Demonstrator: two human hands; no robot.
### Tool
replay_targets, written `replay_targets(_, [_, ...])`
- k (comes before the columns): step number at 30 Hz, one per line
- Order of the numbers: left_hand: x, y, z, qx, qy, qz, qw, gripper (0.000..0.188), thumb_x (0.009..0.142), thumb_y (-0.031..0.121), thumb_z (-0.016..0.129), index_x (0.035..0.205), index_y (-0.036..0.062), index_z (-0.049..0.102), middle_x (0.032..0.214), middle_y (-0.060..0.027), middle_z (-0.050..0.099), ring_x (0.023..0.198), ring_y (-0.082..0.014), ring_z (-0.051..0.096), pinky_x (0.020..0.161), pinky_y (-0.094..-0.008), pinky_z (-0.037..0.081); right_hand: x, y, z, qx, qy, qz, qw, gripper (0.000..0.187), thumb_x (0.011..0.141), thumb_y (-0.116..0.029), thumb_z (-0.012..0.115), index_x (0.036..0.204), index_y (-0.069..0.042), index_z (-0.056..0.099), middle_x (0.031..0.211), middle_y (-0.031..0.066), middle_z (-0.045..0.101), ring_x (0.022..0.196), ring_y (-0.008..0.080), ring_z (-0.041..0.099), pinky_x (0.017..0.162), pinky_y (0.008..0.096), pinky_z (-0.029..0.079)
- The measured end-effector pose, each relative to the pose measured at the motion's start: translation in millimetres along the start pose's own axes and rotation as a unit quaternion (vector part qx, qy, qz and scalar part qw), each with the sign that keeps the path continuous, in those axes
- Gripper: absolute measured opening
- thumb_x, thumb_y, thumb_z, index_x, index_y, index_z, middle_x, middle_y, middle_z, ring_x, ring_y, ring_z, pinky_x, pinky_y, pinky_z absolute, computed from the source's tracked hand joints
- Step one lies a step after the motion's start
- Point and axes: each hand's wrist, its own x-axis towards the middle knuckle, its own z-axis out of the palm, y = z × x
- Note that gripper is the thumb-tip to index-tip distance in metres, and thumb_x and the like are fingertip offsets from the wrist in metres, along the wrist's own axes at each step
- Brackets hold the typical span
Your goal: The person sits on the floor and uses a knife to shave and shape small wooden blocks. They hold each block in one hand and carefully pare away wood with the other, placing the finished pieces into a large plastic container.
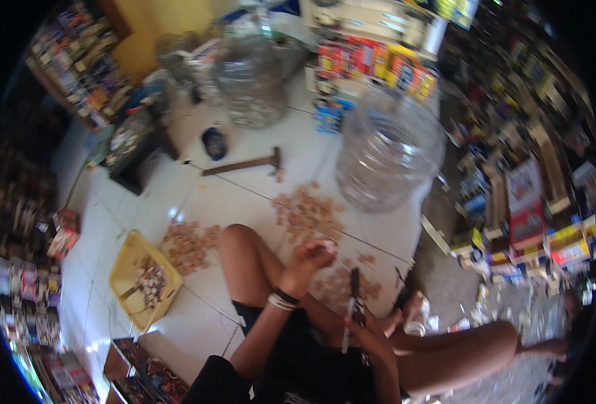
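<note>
My left hand (307,262), with bands at the wrist, is raised over the floor beside my knee. Its fingers are closed on a small pinkish-white piece (330,248). Lower and to the right, my right hand (373,340) grips a slim tool (354,286) with a dark upper end and a pale lower part; blur hides its exact kind. Small flat orange-brown pieces lie in loose piles around my hands: a far pile (306,212), a left pile (189,246) and a near pile (341,288) partly behind the tool.
A yellow plastic basket (117,283) with small pale pieces stands at left. Farther off lie a hammer (240,163) and a blue round container (214,143). Large clear plastic jars (389,158) stand on the tiles. Goods-filled shelves line both sides; a box (136,370) sits near left.
</note>
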Motion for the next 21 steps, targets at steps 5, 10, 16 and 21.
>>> replay_targets(5, [-7, 9, 15, 0.046, -0.056, -0.008, 0.997, 0.022, 0.099, 0.012, 0.072, 0.117, 0.0007, 0.071, 0.109, -0.0068, 0.074, 0.097, -0.0161, 0.072, 0.091, -0.0327, 0.059, -8, -11, -3, 0.05, -0.028, 0.025, 0.998, 0.043, 0.104, -0.027, 0.064, 0.136, 0.0, 0.056, 0.119, 0.0126, 0.069, 0.117, 0.0219, 0.065, 0.1, 0.0362, 0.052])
replay_targets(10, [-14, 5, 26, 0.079, -0.094, 0.0, 0.992, 0.02, 0.099, 0.008, 0.071, 0.115, -0.0027, 0.071, 0.109, -0.0076, 0.073, 0.098, -0.015, 0.071, 0.087, -0.0312, 0.062, -9, -22, -1, 0.17, -0.064, 0.003, 0.983, 0.044, 0.107, -0.026, 0.061, 0.137, 0.004, 0.051, 0.122, 0.0135, 0.067, 0.117, 0.0225, 0.065, 0.099, 0.0365, 0.054])
replay_targets(16, [-13, 4, 29, 0.089, -0.11, 0.002, 0.99, 0.019, 0.099, 0.005, 0.069, 0.115, -0.0049, 0.07, 0.11, -0.0086, 0.072, 0.097, -0.0154, 0.071, 0.088, -0.031, 0.063, -10, -26, -9, 0.145, -0.061, 0.054, 0.986, 0.051, 0.104, -0.026, 0.065, 0.144, -0.002, 0.043, 0.122, 0.0117, 0.066, 0.101, 0.0186, 0.069, 0.083, 0.0368, 0.062])
replay_targets(21, [-10, 1, 30, 0.079, -0.114, -0.003, 0.99, 0.021, 0.097, 0.003, 0.071, 0.115, -0.0051, 0.072, 0.108, -0.0091, 0.074, 0.097, -0.0143, 0.07, 0.087, -0.03, 0.063, -15, -34, -12, 0.15, -0.045, 0.08, 0.984, 0.047, 0.103, -0.024, 0.066, 0.141, -0.004, 0.046, 0.112, 0.0086, 0.065, 0.094, 0.0168, 0.069, 0.079, 0.0341, 0.061])
